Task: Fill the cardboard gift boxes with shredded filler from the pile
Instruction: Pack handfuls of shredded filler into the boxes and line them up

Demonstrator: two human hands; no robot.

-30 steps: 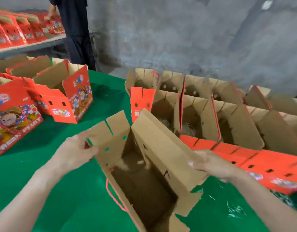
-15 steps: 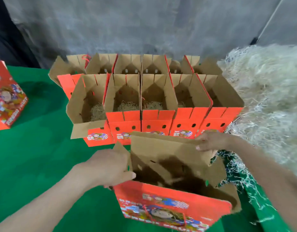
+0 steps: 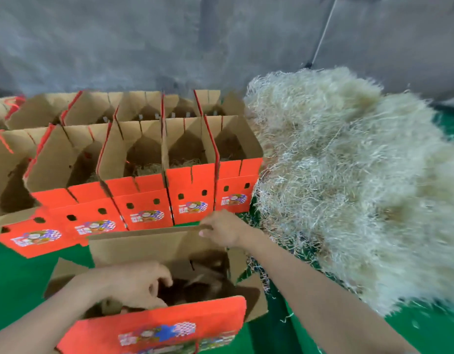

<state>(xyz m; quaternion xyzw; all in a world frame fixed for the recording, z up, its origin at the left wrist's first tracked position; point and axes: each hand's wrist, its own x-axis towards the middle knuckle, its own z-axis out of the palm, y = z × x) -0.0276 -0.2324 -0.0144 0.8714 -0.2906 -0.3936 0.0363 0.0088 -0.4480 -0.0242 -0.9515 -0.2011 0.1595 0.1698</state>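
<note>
The nearest red-and-brown cardboard gift box (image 3: 154, 325) stands open on the green table (image 3: 16, 277), just left of the pale shredded filler pile (image 3: 348, 187), and no filler shows inside it. The right hand (image 3: 220, 229) has a pinching grip on the top edge of the box's tall brown back flap (image 3: 144, 245). The left hand (image 3: 136, 287) curls into the box mouth, and I cannot tell whether its grip has anything. If the flap is let go it may spring back over the opening, and the light box could tip. Loose strands may scatter on the table. The filled red boxes (image 3: 144, 198) behind carry cartoon labels whose writing is too blurred to read.
</note>
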